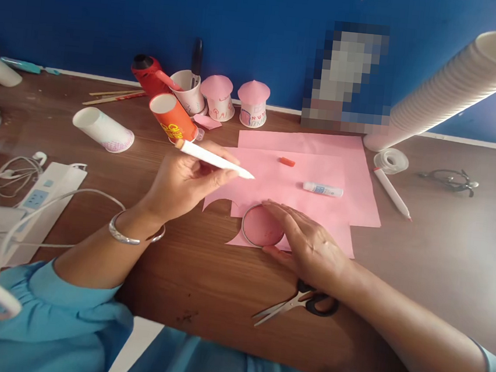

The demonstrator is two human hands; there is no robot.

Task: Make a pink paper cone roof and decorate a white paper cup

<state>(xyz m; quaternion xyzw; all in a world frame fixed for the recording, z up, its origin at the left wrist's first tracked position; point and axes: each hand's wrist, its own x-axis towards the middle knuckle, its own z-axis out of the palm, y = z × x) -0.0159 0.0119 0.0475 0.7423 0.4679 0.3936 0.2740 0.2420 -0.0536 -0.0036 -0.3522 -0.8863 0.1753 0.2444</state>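
Observation:
My left hand (190, 177) is closed around a white marker (215, 159) with an orange end, its tip pointing right above the pink paper. My right hand (306, 241) curves about the edge of a thin round ring (243, 223), thumb below and fingers above, pressing it flat at the front edge of the pink paper (265, 185). Pink shows inside the ring; whether it has a clear face I cannot tell. On the paper lie a small orange cap (287, 162) and a glue stick (323, 189). Black-handled scissors (298, 305) rest open below my right hand.
Two small cups with pink cone roofs (253, 102) stand at the back beside an orange cup (173, 117) and a red tool (151, 74). A tall cup stack (450, 91) leans right, near tape (391, 160) and another marker (393, 193). A power strip (47, 202) lies left.

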